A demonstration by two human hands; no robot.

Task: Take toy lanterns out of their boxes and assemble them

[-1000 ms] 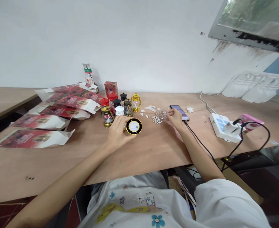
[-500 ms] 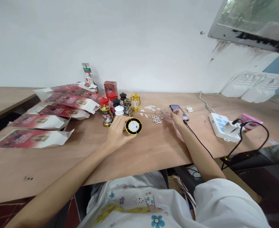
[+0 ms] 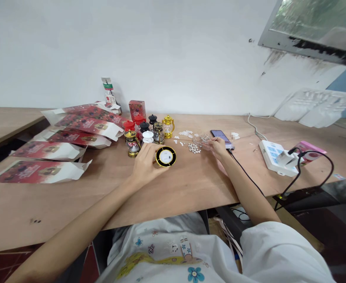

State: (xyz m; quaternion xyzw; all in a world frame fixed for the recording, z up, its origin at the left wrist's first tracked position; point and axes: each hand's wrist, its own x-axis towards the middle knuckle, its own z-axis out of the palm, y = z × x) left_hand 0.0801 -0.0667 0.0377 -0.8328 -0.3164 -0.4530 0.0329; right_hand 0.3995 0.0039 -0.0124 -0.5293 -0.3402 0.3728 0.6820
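My left hand (image 3: 145, 163) is closed around a small lantern (image 3: 166, 156) tipped so its round base faces me. The base is black with a gold rim and a white disc in the centre. Over the table to the right, my right hand (image 3: 218, 147) has its fingers drawn together at a tangle of thin silvery wire pieces (image 3: 201, 140). What sits between the fingertips is too small to make out. Flat round silvery discs (image 3: 194, 148) lie in a cluster just left of that hand, and small white pieces (image 3: 186, 134) are scattered behind them.
Several small lanterns (image 3: 132, 144) in gold, red, black and white stand left of centre, a red box (image 3: 137, 110) behind them. Flattened red cartons (image 3: 40, 171) cover the left side. A phone (image 3: 221, 137) on a cable lies by my right hand; a white power strip (image 3: 276, 158) stands further right.
My right hand has shifted slightly downward and its fingers work at the wire tangle, whose pieces have moved a little. My left hand and the lantern keep their place.
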